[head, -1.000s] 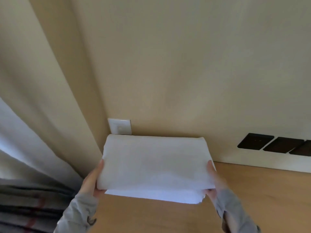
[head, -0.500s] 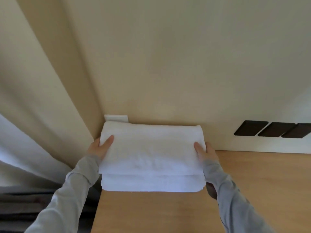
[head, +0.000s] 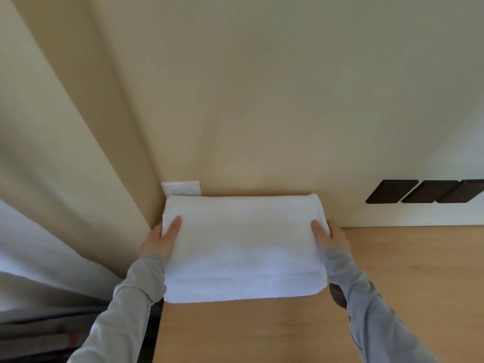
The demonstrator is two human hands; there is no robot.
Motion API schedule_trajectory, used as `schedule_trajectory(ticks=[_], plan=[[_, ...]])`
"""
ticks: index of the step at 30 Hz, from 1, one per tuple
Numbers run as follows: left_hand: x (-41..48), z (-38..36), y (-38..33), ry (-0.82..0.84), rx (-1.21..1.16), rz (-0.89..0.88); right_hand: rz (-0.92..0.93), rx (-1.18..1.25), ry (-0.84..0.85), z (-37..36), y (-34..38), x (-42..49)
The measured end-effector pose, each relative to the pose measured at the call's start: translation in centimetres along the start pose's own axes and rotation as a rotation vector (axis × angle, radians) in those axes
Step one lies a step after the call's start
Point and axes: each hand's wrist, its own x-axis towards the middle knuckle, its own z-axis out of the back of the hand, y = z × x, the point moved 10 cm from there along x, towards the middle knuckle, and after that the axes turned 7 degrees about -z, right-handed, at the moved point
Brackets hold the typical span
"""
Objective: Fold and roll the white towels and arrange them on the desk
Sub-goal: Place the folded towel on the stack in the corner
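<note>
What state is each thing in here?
White folded towel stack: folded flat, lying on desk by the wall.
Left hand: holds stack's left end, thumb on top.
Right hand: holds stack's right end, thumb on top.
Light wooden desk: bears the stack.

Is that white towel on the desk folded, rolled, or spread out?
Folded, not rolled: the white towel lies flat and rectangular on the desk, layered edges stacked along its near side.

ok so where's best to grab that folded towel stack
By its short ends, from each side, as the left hand and right hand do: the folded towel stack is wide, soft and layered, so clamping both ends should keep layers together.
</note>
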Motion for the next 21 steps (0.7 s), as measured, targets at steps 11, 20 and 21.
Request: schedule_trajectory(ticks=[11,20,21], plan=[[-0.5,-0.7,-0.5,-0.003,0.099,0.027,-0.102,-0.185,0.058,-0.5,-0.7,0.6],[-6.9,-8.2,-11.3,-0.082,0.782,-0.665,0.703,-0.724,-0.052,-8.6,10.3,-7.4],[-6.2,-9.5,-10.5,-0.019,0.856,-0.625,0.669,-0.79,0.003,-10.3,9.8,-7.2]])
